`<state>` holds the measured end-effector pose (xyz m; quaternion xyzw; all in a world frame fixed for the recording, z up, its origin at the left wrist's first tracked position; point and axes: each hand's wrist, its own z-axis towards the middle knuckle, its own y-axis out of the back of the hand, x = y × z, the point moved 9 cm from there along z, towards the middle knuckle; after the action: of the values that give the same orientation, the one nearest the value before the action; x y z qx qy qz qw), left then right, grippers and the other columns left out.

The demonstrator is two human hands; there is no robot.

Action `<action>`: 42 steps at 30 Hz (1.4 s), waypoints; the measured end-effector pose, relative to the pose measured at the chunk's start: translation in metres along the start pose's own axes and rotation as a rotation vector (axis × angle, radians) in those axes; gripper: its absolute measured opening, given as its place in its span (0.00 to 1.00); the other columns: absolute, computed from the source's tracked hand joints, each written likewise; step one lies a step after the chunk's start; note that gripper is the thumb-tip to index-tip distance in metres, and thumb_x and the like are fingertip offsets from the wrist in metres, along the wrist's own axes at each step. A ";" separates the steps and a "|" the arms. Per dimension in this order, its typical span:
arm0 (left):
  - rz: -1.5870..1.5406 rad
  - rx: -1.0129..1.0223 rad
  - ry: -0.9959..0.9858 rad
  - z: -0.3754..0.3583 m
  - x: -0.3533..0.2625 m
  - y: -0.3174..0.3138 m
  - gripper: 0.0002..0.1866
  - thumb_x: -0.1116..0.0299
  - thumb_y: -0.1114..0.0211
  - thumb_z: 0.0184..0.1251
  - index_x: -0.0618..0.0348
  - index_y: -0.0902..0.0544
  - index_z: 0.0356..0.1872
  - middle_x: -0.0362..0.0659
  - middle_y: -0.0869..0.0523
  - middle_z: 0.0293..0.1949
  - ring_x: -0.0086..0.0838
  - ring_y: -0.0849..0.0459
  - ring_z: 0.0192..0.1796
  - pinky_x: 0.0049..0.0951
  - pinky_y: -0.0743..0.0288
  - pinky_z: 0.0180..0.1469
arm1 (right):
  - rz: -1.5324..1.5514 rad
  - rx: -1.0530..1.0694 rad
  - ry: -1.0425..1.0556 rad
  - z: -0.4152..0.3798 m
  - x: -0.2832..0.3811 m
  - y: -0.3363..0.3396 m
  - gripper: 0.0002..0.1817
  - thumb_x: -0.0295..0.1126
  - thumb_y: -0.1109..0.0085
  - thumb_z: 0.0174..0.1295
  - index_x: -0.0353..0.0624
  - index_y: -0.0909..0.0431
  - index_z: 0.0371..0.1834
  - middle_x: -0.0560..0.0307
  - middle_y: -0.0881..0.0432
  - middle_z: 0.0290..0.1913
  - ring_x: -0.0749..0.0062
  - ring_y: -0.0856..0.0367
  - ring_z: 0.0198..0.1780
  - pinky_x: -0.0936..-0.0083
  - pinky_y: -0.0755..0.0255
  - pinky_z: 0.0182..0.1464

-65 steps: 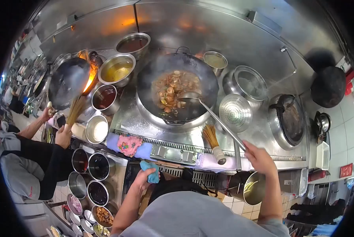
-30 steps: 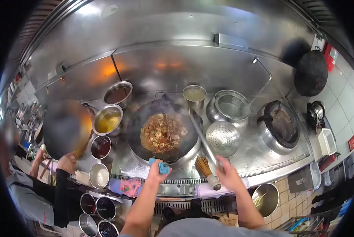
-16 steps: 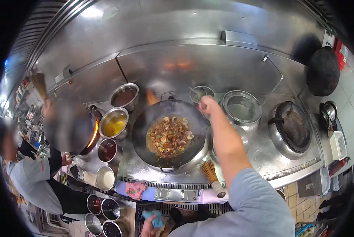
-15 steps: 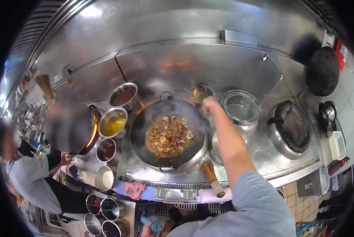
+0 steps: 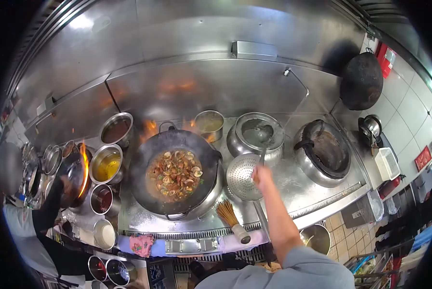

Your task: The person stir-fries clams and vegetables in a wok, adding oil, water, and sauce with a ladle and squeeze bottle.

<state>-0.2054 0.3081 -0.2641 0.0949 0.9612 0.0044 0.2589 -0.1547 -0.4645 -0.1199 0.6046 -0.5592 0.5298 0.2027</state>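
Observation:
My right hand (image 5: 260,176) is closed around the handle of a ladle (image 5: 264,133). The ladle's dark bowl is at the steel pot of cloudy liquid (image 5: 237,143), behind the hand. Beside and partly under the hand, a perforated strainer (image 5: 241,180) rests with its long handle pointing toward me. Left of these, a black wok (image 5: 141,192) holds clams (image 5: 175,176) in brown sauce with green bits, giving off steam. My left hand is out of view.
A bamboo brush (image 5: 229,214) lies at the stove's front edge. Flames (image 5: 151,129) show behind the wok. Sauce pots (image 5: 106,164) line the left, where a co-worker's arm (image 5: 49,207) reaches to a flaming wok. A second wok (image 5: 324,149) sits at right.
My right hand has drawn the ladle back from the small rear pot to the larger pot. The view has turned right. My left hand and its blue cloth have left view.

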 end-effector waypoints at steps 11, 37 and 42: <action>-0.334 0.346 -0.205 -0.027 -0.140 -0.095 0.17 0.71 0.39 0.58 0.66 0.26 0.48 0.51 0.18 0.35 0.41 0.15 0.34 0.42 0.17 0.35 | 0.038 0.191 -0.291 0.041 0.230 -0.152 0.13 0.26 0.46 0.60 0.44 0.36 0.18 0.62 0.32 0.16 0.74 0.28 0.16 0.81 0.29 0.18; -0.468 0.006 -0.470 0.066 -0.279 0.123 0.15 0.67 0.38 0.57 0.54 0.27 0.46 0.41 0.20 0.32 0.30 0.18 0.30 0.31 0.23 0.27 | -0.753 0.940 -0.341 -0.462 -0.145 -0.146 0.26 0.28 0.49 0.70 0.46 0.42 0.71 0.66 0.35 0.24 0.85 0.39 0.13 0.86 0.41 0.12; -0.318 -0.036 -0.469 0.096 -0.291 0.134 0.16 0.68 0.39 0.56 0.51 0.28 0.47 0.39 0.21 0.34 0.29 0.18 0.31 0.36 0.24 0.28 | -1.181 1.242 0.645 -0.485 -0.208 -0.248 0.33 0.32 0.45 0.67 0.46 0.45 0.75 0.45 0.20 0.29 0.56 0.18 0.26 0.61 0.27 0.28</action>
<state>0.1129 0.3822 -0.1948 -0.0633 0.8778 -0.0411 0.4731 -0.0958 0.1103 -0.0413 0.6152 0.3099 0.6889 0.2255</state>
